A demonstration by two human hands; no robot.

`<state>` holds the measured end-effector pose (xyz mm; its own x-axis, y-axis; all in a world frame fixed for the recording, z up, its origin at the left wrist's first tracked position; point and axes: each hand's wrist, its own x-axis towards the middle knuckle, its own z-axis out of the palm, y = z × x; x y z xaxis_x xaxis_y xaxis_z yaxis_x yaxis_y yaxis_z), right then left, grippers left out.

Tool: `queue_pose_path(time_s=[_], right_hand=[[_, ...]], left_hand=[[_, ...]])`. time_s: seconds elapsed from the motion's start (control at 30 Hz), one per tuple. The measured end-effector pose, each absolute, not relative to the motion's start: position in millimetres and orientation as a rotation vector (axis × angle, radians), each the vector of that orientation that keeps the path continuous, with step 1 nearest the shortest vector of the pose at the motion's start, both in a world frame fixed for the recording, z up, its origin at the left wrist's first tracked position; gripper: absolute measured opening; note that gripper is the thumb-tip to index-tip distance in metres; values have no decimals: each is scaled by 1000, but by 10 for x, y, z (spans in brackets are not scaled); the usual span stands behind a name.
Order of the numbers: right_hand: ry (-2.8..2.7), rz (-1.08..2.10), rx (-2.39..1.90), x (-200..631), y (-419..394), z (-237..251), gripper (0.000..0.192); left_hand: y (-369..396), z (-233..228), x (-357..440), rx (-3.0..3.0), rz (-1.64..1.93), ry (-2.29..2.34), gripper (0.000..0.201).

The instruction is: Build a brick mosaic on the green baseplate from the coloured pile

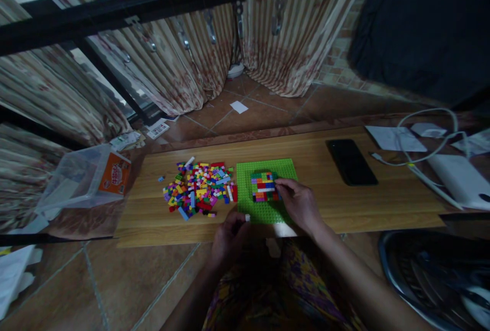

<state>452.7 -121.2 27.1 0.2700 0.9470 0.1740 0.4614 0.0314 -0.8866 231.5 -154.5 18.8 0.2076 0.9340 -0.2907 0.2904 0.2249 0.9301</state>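
- Nearest of all, the left hand [229, 236] hovers at the near edge of the baseplate [264, 188], fingers curled together and pinching a small white brick [247, 217] at the tips.
- Right hand [300, 203] rests on the plate's right side, its fingertips pressed against the right edge of the block [264, 186] being built; whether they grip a piece there I cannot tell.
- That block sits near the middle of the green plate: a compact patch of mixed colours, with green and yellow on the far side, red, white and blue across the middle, and purple and red nearest the person.
- By my reckoning the build is early to midway: the block covers only a small part of the plate, and bare green studs show all round it.
- Plenty is left to use: the loose pile [199, 188] lies just beside the plate on its left, spread flat on the wooden board [344, 203] and touching the plate's left edge.
- Further out on the board, a dark phone [351, 161] lies well apart to the right, with papers [394, 138], a white cable [432, 157] and a white box [459, 178] beyond it.
- Off the board's left end, a clear plastic tub [86, 175] with an orange label lies tipped on the tiled floor [95, 280].
- Striped curtains [172, 66] hang behind.
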Motion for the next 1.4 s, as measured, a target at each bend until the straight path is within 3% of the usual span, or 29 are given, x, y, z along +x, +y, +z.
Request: queue_pose_path(time_s=[0.3,0.77,1.4], right_hand=[[-1420,588,-1623,4507,-1232,305,27],[-1818,204,-1675,4443,-1308,226,34],[-1716,280,-1633,4421,-1348,173,34]], left_hand=[[-1539,226,2322,1309,705,1309,26],[-1549,187,2308,1331,681,1315,27],[-1549,149,2325,1284,717,1284,26]])
